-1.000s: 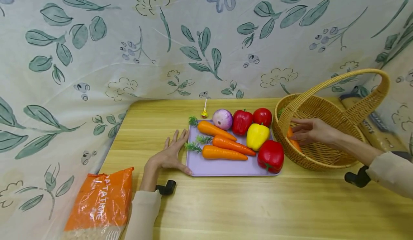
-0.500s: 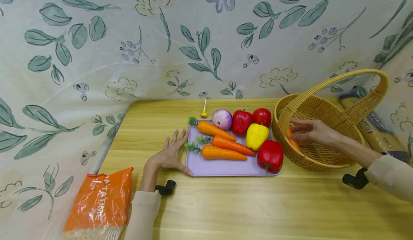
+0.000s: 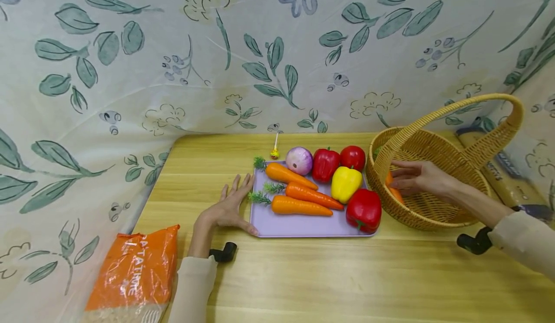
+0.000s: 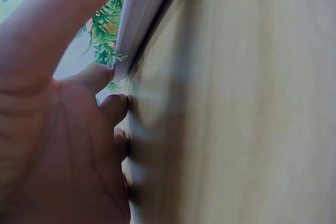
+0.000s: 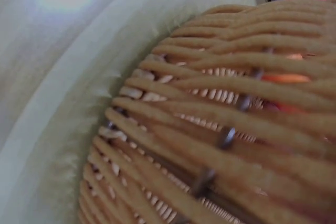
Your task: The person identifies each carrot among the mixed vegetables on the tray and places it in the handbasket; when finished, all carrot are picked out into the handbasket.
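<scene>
In the head view my left hand lies at the left edge of a lilac tray, fingers spread and thumb touching its corner. The left wrist view shows the fingertips down by the tray's edge. My right hand reaches under the handle into a wicker basket. Its fingers are on an orange carrot against the basket's left wall; the thumb is hidden. Three carrots with green tops lie on the tray. The right wrist view mostly shows the basket's weave.
On the tray are an onion, red peppers, a yellow pepper and a red tomato. Behind it lies a lollipop. An orange bag sits at front left; a brown package is right of the basket.
Both hands stay in place, the left at the tray and the right on the carrot in the basket. My right wrist has lowered very slightly.
</scene>
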### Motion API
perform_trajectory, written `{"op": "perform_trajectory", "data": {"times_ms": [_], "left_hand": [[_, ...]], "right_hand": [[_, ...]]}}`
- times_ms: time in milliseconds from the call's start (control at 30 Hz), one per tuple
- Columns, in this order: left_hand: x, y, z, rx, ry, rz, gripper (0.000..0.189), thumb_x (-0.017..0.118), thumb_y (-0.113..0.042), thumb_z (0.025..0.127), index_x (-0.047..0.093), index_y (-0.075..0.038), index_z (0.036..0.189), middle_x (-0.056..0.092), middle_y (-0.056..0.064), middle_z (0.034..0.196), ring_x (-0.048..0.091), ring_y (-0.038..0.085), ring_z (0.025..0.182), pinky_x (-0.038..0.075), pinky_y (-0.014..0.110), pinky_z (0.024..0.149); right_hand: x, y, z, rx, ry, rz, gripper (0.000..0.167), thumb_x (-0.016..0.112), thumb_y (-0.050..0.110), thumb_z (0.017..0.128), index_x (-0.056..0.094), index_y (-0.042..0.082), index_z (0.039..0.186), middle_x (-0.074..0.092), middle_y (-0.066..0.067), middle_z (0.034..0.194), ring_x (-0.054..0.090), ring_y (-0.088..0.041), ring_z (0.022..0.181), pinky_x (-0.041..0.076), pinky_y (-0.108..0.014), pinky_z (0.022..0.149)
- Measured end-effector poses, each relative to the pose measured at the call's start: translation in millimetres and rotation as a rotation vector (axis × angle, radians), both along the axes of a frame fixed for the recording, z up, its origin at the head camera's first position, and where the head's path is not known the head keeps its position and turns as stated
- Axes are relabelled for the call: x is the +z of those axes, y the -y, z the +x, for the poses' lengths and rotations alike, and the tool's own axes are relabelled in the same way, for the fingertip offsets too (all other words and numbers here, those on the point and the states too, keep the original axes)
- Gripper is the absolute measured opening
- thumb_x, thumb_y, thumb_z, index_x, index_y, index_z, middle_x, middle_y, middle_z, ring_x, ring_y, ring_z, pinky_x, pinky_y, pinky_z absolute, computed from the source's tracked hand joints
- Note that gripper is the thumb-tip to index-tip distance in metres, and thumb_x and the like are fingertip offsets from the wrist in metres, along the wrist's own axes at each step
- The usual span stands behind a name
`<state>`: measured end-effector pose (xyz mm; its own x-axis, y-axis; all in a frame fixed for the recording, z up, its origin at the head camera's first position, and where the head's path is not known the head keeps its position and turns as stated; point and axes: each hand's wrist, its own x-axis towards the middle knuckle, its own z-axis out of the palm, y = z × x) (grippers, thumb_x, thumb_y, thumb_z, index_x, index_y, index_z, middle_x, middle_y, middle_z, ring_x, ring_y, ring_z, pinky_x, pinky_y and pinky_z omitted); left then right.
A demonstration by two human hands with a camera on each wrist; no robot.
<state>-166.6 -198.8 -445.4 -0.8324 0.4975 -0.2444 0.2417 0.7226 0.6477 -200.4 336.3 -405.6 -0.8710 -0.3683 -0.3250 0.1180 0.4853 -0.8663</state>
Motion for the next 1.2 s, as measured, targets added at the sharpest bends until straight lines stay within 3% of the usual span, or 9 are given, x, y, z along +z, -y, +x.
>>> {"op": "perform_trajectory", "data": {"times_ms": [300,533,733,767,867,1000,1200], "left_hand": [[1.5,-1.2,0.5,0.004,0.003,0.009,0.15,0.099,-0.045,0.062,-0.003,-0.016,0.168,-0.01,0.011,0.175,-0.023,0.036,0.16,-0.019,0.062,0.127],[0.8,-0.2,0.1,0.002,0.001,0.009,0.15,0.099,-0.045,0.062,-0.003,-0.015,0.168,-0.01,0.011,0.175,-0.023,0.037,0.16,-0.019,0.063,0.127],[1.1,0.7,0.0,0.002,0.002,0.006,0.15,0.099,-0.046,0.062,-0.003,-0.016,0.168,-0.01,0.011,0.175,-0.023,0.037,0.16,-0.019,0.063,0.127],[1.1,0.9,0.0,0.002,0.003,0.005,0.15,0.099,-0.046,0.061,-0.003,-0.016,0.168,-0.01,0.011,0.175,-0.023,0.037,0.16,-0.019,0.063,0.127],[1.1,0.9,0.0,0.003,0.004,0.007,0.15,0.099,-0.046,0.061,-0.003,-0.016,0.168,-0.01,0.011,0.175,-0.023,0.037,0.16,-0.019,0.063,0.126],[0.3,0.9,-0.2,0.001,-0.002,0.011,0.15,0.099,-0.045,0.061,-0.003,-0.015,0.168,-0.01,0.012,0.175,-0.023,0.037,0.16,-0.018,0.064,0.126],[0.2,0.9,-0.1,-0.004,-0.005,0.014,0.15,0.099,-0.045,0.062,-0.003,-0.015,0.167,-0.01,0.012,0.175,-0.023,0.038,0.159,-0.019,0.064,0.126]], "right_hand": [[-0.5,-2.3,1.0,-0.001,-0.016,-0.002,0.079,0.066,0.008,0.1,0.019,-0.005,0.162,0.043,-0.043,0.149,0.071,0.001,0.101,0.064,-0.035,0.089],[3.1,-4.2,1.5,-0.014,-0.032,0.011,0.08,0.069,0.009,0.099,0.022,-0.003,0.162,0.053,-0.036,0.145,0.072,-0.001,0.102,0.064,-0.028,0.088],[22.7,-6.3,6.8,0.0,-0.059,0.058,0.073,0.063,0.019,0.104,0.023,0.001,0.164,0.05,-0.036,0.149,0.073,-0.005,0.107,0.064,-0.039,0.093],[27.4,-6.6,8.2,0.0,-0.061,0.071,0.073,0.062,0.022,0.105,0.023,0.004,0.164,0.052,-0.032,0.148,0.072,-0.004,0.107,0.063,-0.04,0.094],[42.0,-7.7,15.3,-0.005,-0.074,0.112,0.07,0.06,0.029,0.106,0.026,0.012,0.165,0.062,-0.002,0.141,0.07,0.001,0.109,0.063,-0.034,0.094],[59.6,-9.3,30.3,0.017,-0.125,0.122,0.063,0.054,0.028,0.109,0.028,0.016,0.164,0.06,0.029,0.13,0.065,0.009,0.112,0.061,-0.022,0.091],[76.7,-5.2,59.7,0.004,-0.18,0.165,0.053,0.051,0.028,0.11,0.037,0.021,0.16,0.059,0.026,0.137,0.067,0.005,0.114,0.058,-0.016,0.09]]}}
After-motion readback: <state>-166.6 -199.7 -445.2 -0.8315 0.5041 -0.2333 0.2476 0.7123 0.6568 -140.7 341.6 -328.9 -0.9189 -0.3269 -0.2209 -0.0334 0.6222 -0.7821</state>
